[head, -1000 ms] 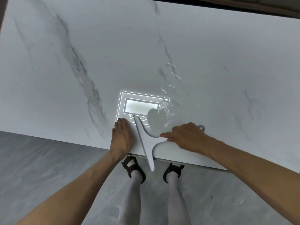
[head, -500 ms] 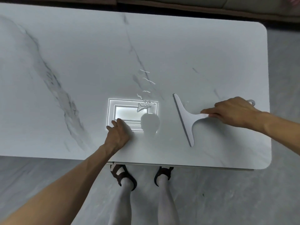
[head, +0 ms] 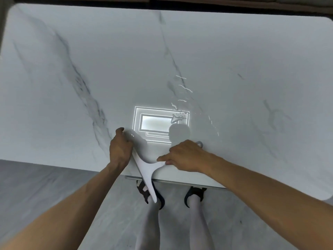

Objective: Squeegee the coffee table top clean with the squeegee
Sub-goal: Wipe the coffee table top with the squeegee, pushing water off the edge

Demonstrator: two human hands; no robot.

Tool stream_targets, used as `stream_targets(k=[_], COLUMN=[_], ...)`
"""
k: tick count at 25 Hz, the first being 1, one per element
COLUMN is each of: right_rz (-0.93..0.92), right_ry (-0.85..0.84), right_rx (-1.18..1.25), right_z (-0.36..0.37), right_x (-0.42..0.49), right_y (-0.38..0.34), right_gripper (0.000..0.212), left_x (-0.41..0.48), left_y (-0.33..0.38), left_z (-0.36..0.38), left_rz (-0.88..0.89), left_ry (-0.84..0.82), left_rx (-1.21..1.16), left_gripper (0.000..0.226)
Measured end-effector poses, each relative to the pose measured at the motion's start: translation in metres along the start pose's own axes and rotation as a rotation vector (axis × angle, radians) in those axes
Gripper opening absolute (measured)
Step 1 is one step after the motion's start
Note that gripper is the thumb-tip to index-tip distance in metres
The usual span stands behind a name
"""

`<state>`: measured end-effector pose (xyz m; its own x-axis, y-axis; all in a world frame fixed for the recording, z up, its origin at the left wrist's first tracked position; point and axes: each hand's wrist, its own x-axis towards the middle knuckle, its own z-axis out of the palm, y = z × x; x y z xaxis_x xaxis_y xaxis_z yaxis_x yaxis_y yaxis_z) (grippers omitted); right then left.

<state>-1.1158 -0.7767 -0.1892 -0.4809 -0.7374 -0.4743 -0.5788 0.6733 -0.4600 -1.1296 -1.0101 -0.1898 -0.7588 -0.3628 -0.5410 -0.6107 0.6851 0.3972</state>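
We held the squeegee at the table's near edge.
Our right hand gripped its handle, our left hand curled over the blade's far end; the blade's near tip overhung the floor.

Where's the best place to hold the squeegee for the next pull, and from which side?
Grip the squeegee by its handle, from the right, as the right hand does: the handle juts out sideways from the long blade, whose near end overhangs the table edge.
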Motion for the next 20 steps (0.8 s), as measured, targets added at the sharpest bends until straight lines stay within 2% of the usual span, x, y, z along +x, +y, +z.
stream_targets(k=[4, 8, 11, 13, 16, 20], right_rz=[0.016, 0.206, 0.363, 0.462, 0.598, 0.637], right_ry=[0.054, 0.125, 0.14, 0.168, 0.199, 0.191], right_rx=[-0.026, -0.045, -0.052, -0.032, -0.045, -0.078], right_z=[-0.007, -0.038, -0.052, -0.057, -0.065, -0.076], right_x=[0.016, -0.013, -0.055, -0.087, -0.132, -0.156], right_y=[0.021, 0.09, 0.132, 0.152, 0.177, 0.181], right_gripper=[0.036, 0.034, 0.033, 0.031, 0.029, 0.032], left_x=[0.006, 0.005, 0.006, 0.004, -0.001, -0.008], left_y=[-0.002, 0.011, 0.028, 0.042, 0.067, 0.081], left_z=[0.003, 0.018, 0.028, 0.031, 0.036, 0.03], left_rz=[0.012, 0.14, 0.197, 0.198, 0.179, 0.14], left_ry=[-0.009, -0.087, -0.116, -0.134, -0.071, -0.111], left_rx=[0.099, 0.142, 0.132, 0.104, 0.156, 0.147], left_gripper=[0.044, 0.054, 0.053, 0.049, 0.037, 0.032])
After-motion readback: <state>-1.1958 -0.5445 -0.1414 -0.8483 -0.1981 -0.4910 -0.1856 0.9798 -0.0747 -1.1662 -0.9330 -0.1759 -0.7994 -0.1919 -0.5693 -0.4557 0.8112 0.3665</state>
